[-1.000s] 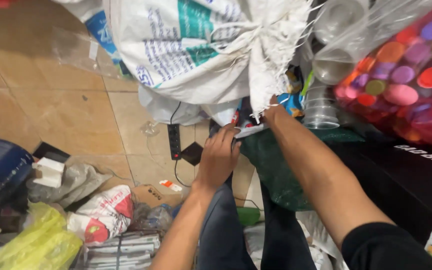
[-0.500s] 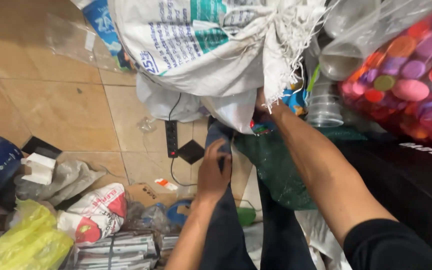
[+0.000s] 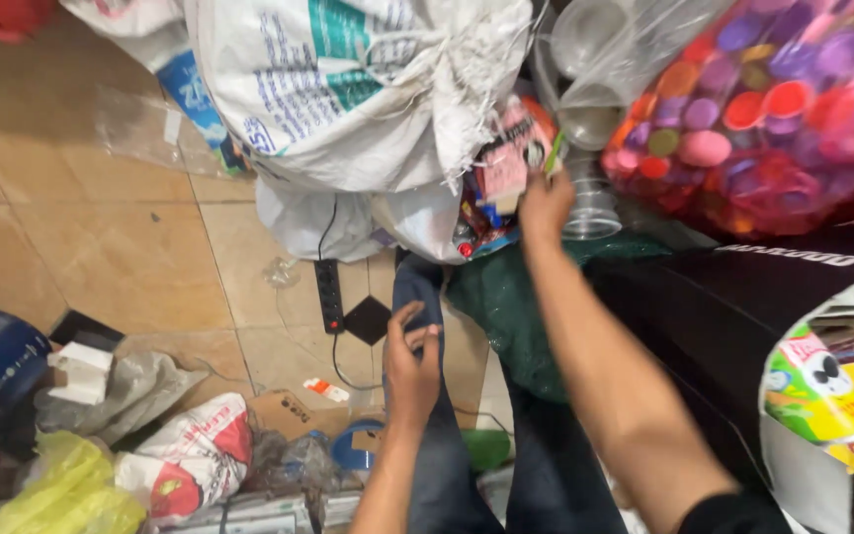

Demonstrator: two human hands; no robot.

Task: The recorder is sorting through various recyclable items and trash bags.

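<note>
My right hand (image 3: 544, 206) is raised at the torn mouth of a big white woven sack (image 3: 358, 89) and pinches a thin green stick-like piece (image 3: 554, 151) beside a pink wrapper (image 3: 508, 158). Colourful wrappers (image 3: 476, 222) spill from the sack's lower edge. My left hand (image 3: 412, 368) hovers lower, over my jeans-clad leg (image 3: 425, 297), with fingers loosely apart and nothing in it.
A clear bag of coloured bottle caps (image 3: 753, 109) and clear plastic cups (image 3: 590, 203) sit at the right. A black power strip (image 3: 329, 295) lies on the tan tile floor. Bags, a yellow sack (image 3: 61, 489) and scrap pile up at the lower left. A dark green bag (image 3: 501, 297) lies by my legs.
My left hand has dropped from the sack's mouth down to my leg. My right hand has shifted right and up along the sack's torn edge, now pinching a green piece.
</note>
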